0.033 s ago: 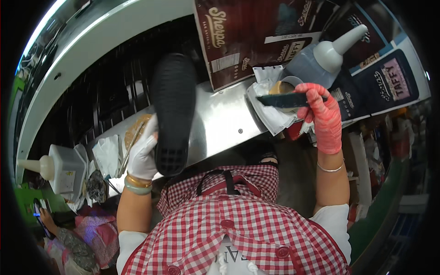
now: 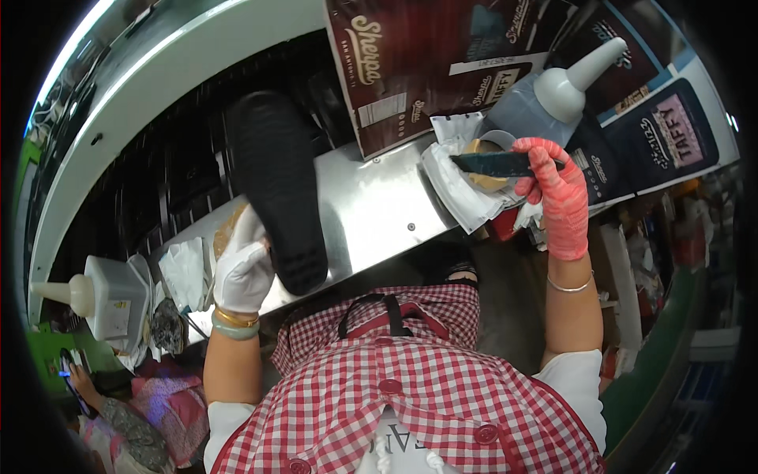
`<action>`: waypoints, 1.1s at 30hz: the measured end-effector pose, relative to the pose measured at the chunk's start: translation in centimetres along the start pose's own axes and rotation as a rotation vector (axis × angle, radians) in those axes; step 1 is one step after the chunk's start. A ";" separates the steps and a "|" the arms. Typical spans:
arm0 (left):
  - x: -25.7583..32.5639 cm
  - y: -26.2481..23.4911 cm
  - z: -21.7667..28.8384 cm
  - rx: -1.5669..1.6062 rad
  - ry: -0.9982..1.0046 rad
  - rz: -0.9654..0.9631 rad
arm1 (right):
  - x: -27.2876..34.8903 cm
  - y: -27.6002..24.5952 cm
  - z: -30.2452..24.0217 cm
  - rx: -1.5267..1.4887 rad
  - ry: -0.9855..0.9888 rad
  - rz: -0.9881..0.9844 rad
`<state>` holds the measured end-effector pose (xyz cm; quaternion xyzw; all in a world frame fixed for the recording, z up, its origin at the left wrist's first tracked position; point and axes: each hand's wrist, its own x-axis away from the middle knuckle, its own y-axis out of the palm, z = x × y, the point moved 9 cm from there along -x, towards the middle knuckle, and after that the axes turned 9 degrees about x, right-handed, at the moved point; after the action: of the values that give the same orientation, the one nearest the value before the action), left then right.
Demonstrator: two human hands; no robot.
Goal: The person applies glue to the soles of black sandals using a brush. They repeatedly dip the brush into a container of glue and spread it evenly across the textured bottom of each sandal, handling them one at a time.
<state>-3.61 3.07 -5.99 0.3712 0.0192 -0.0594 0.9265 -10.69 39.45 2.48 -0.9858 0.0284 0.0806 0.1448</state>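
My left hand (image 2: 243, 268), in a white glove, grips a long black shoe sole (image 2: 278, 193) by its near left edge. The sole is held over the metal strip and the black conveyor, its far end tilted to the left. On the right, my right hand (image 2: 557, 193), in a mottled pink-red glove, pinches a dark, flat, narrow tool (image 2: 496, 164) by its right end; whether it has bristles I cannot tell. The tool's left end lies across a small cup (image 2: 483, 182) with a yellowish inside, wrapped round with white paper.
A grey squeeze bottle (image 2: 541, 103) stands behind the cup, against dark printed cartons (image 2: 395, 71). Another squeeze bottle (image 2: 114, 304) is at far left, near crumpled white paper (image 2: 187, 272). The shiny metal strip (image 2: 379, 205) runs between. A person's arm (image 2: 126, 426) shows at lower left.
The sole's far end has swung left and its face has turned. My left hand has shifted slightly with it. My right hand and the dark tool have barely moved.
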 end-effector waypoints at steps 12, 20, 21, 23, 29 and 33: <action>8.2 -3.3 -10.7 0.435 -0.482 0.418 | -2.4 -3.5 8.2 0.093 0.225 0.161; 5.2 -1.4 -10.7 0.524 -0.386 0.326 | -2.6 -4.0 9.3 0.089 0.200 0.174; 4.8 -1.3 -10.6 0.539 -0.362 0.326 | -2.6 -4.3 9.5 0.081 0.189 0.175; 4.1 -0.7 -10.5 0.646 -0.346 0.267 | -1.9 -5.6 11.4 -0.053 0.263 0.220; 2.7 0.8 -10.3 0.737 -0.302 0.181 | 2.1 4.2 6.5 -0.411 0.249 0.028; 2.0 2.6 -9.5 0.747 -0.273 0.034 | 5.4 12.4 0.6 -0.508 0.271 -0.207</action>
<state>-1.20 11.29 -11.28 0.6714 -0.1330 -0.0959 0.7227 -6.40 27.63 -2.45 -0.9898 -0.0743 -0.0625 -0.1042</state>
